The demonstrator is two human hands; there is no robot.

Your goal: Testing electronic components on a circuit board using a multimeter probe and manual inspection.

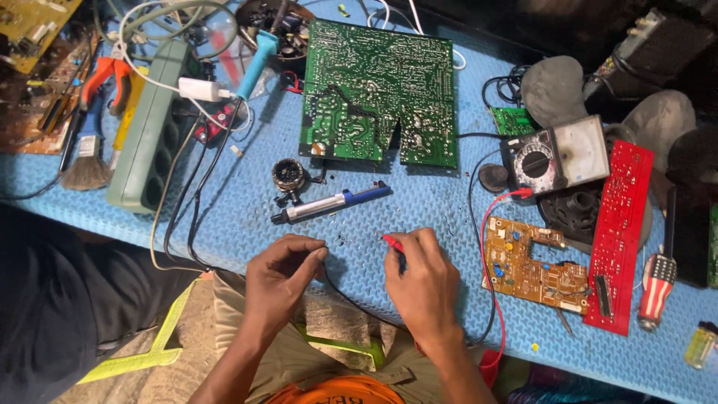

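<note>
My left hand (280, 275) pinches a black test probe whose black lead (351, 301) runs back under my wrists. The red test probe (392, 242) is gripped in my right hand (422, 280), its tip pointing left toward the other hand. Both hands hover close together over the blue mat (419, 202) near its front edge. The red lead (488, 224) loops right and up to an analogue multimeter (557, 155). A desoldering pump (329, 203) lies just beyond my hands. A large green circuit board (380, 93) lies farther back.
An orange-brown circuit board (532, 265) and a red board (619, 236) lie to the right, beside a striped-handle screwdriver (658, 288). A green power strip (153, 127), pliers (105, 78), a brush (84, 161) and a blue-handled soldering iron (258, 63) are on the left.
</note>
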